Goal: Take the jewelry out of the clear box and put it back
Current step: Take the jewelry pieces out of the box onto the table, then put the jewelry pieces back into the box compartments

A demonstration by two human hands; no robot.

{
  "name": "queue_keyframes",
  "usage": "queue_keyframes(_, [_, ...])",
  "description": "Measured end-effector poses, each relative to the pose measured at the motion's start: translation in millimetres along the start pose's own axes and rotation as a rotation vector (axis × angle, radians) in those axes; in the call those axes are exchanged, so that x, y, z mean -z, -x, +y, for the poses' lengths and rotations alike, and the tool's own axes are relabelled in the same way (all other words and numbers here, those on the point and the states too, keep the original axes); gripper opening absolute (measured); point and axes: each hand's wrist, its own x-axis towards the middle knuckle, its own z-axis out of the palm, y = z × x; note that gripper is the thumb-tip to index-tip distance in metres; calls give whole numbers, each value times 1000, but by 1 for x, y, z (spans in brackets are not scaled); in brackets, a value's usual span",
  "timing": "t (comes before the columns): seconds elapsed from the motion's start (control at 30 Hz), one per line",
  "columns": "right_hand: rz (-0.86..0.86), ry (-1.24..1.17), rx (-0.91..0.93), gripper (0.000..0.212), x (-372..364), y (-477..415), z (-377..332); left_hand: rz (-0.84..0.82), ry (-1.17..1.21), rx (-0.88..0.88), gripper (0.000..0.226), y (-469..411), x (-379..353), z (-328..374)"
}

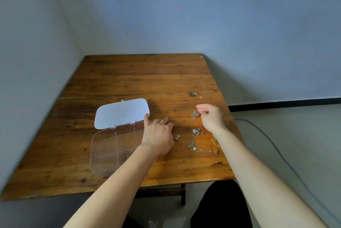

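- Wooden surface set in a room corner; grey walls behind and to the left.
- Clear box sits open near the surface's front edge, left of centre; dividers visible, compartments look empty.
- Box lid flipped back flat on the surface, hinged at the box's far side.
- Left hand palm down at the box's right end, partly over it; fingers spread, index tip touching the lid's right corner. Grip loose and flat, nothing in it.
- Right hand raised near the surface's right edge, fingers curled, thumb and index pinched on a small silver piece that dangles beneath the fingertips.
- Rest of the jewelry lies scattered on the surface between the two forearms, right of the box: silver cluster, floral pieces, gold chain beside the right forearm.
- Cable on the floor past the right edge.
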Motion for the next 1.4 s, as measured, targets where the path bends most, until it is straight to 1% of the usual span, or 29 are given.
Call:
queue_keyframes(0.13, [-61,13,25,42,6,7,1,-20,-3,-2,45,-1,1,-1])
queue_keyframes(0.27, [-94,52,115,44,14,26,-3,-27,28,-5,43,0,6,0])
queue_keyframes(0.4, [-58,94,175,41,32,47,1,-13,35,1,44,5,17,2])
queue_keyframes(0.5, [-9,79,182,37,44,64,11,103,26,-27,42,20,22,12])
queue_keyframes(0.63, [87,97,139,29,51,94,36,235,112,-152,37,51,12,36])
queue_keyframes(0.67, [98,86,123,28,50,102,42,239,136,-175,37,57,7,42])
queue_keyframes(0.73, [108,72,95,26,45,118,55,187,168,-189,41,66,-6,52])
queue_keyframes(0.83, [142,104,128,22,38,138,68,99,195,-169,49,68,-23,59])
queue_keyframes(0.93, [150,123,186,25,37,145,73,101,186,-152,53,67,-32,58])
queue_keyframes(1.03, [126,168,205,33,36,145,75,111,160,-151,52,67,-38,56])
queue_keyframes(1.13, [108,213,230,39,33,143,79,155,169,-153,51,68,-41,58])
queue_keyframes(1.27, [128,244,249,28,35,137,83,244,276,-98,45,69,-44,54])
queue_keyframes(1.4, [126,248,292,22,38,135,87,299,383,-39,37,69,-44,52])
